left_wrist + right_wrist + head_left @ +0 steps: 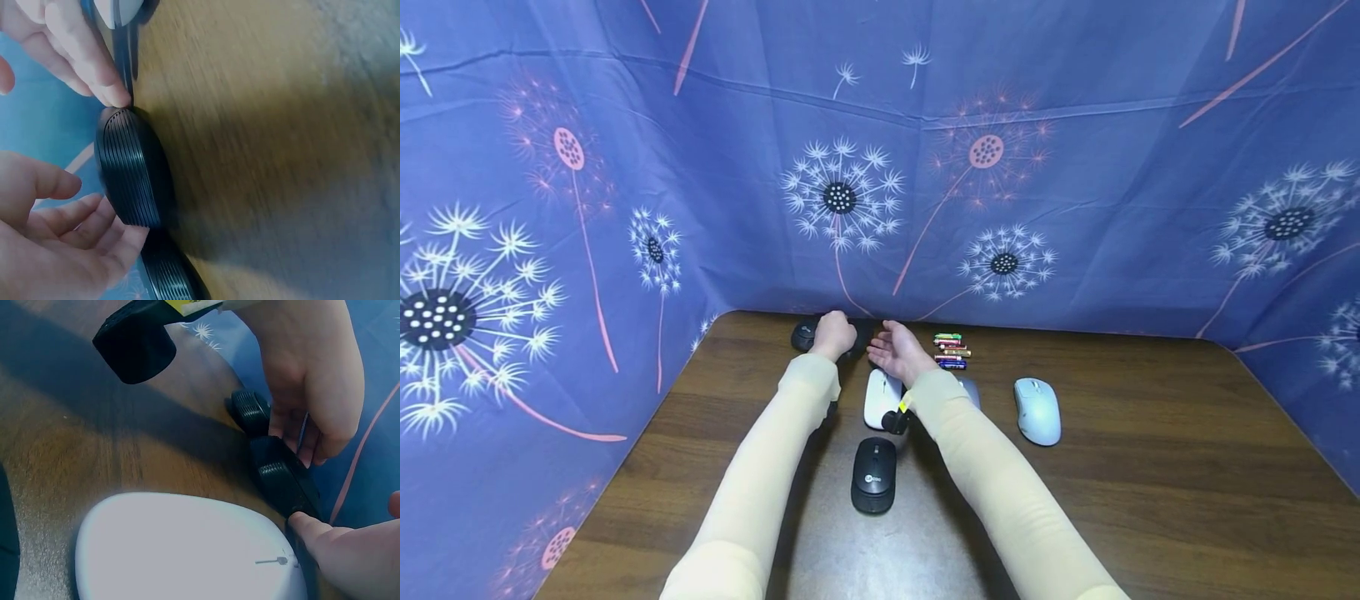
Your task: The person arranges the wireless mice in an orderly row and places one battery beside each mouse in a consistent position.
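Note:
Two black mice stand against the back cloth. In the head view my left hand [835, 335] hides part of the inner one, while the outer black mouse [803, 335] shows at its left. In the left wrist view the fingertips of my left hand [69, 240] touch the near end of the inner black mouse [134, 165], which has ribbed sides; the thumb is apart from it. My right hand [901, 352] has its fingers extended, and one fingertip touches the mouse's other end. A white mouse [881, 400] lies just below the right hand.
Another black mouse [874, 475] lies nearer on the wooden table [1150, 450]. Several batteries [952, 352] lie right of the right hand. A grey mouse [971, 392] is partly behind the right sleeve, with a pale mouse [1037, 411] farther right. Patterned blue cloth [1075, 167] borders the table.

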Demonstrator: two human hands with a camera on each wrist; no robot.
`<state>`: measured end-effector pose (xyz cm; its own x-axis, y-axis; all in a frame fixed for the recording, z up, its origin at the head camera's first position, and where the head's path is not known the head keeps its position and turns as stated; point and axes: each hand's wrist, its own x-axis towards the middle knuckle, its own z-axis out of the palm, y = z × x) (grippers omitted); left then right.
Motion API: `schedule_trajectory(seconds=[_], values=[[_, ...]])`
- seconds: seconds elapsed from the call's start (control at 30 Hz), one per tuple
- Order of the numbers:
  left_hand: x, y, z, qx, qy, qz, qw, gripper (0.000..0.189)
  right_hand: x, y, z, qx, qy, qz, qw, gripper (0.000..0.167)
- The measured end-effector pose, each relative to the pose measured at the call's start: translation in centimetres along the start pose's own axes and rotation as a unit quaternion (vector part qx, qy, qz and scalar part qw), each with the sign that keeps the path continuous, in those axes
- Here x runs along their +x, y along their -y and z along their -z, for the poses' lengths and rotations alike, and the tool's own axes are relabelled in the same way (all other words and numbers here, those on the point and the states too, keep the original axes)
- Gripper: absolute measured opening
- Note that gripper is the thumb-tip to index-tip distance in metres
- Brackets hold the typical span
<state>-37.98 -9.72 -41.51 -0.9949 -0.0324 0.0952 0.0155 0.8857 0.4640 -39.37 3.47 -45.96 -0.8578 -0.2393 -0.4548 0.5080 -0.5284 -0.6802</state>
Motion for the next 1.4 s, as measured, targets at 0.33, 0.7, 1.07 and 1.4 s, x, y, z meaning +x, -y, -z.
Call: schedule_trajectory(seconds=[0.33,0.7,1.07,1.4], values=[[-0.5,0.1,-0.4,-0.015,0.002,0.036,0.9992,0.022,-5.8,0.8,-2.0,-0.028,0.006,-0.005,0.9996,0.057],[0.2,0.8,-0.4,-0.014,0.022,0.018,0.9995,0.023,-2.9,-0.2,-1.6,-0.012,-0.028,0.024,0.9993,0.055],[-0.1,0.4,0.7,-0.048,0.004,0.019,0.9986,0.035,3.4,-0.2,1.3,-0.013,-0.034,0.041,0.9985,0.049],[-1.0,-0.1,1.8,-0.125,0.036,0.045,0.9904,0.028,3.5,0.7,2.6,-0.062,0.011,0.054,0.9966,0.043]])
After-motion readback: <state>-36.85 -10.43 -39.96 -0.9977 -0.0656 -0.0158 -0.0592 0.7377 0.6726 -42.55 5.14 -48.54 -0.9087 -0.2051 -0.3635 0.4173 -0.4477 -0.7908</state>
